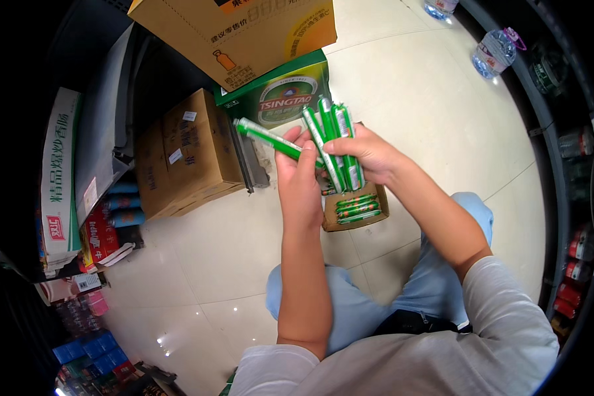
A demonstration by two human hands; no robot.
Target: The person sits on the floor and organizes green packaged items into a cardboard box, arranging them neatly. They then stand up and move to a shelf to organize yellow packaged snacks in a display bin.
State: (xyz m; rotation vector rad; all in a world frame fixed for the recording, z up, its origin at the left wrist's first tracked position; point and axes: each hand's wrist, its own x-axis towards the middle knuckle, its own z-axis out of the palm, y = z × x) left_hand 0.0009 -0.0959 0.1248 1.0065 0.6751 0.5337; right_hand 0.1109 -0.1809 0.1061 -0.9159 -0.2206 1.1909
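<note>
My right hand [371,151] grips a bunch of several green-wrapped sausage sticks [344,143], its thumb across the front. To the left of it, my left hand [297,168] holds a single green-wrapped stick [267,136] that slants up to the left and looks slightly blurred. Both hands are close together, above a small open cardboard box [356,226] on the floor. More green-wrapped sticks [359,208] lie stacked in that box; its far part is hidden behind my hands and the bunch.
A green Tsingtao beer carton [287,94] stands beyond my hands, a large orange-printed carton [277,29] above it. A brown carton [193,153] and shelves of goods are on the left. Large water bottles [495,52] stand by the dark shelving at right. My knees flank the tiled floor [218,257].
</note>
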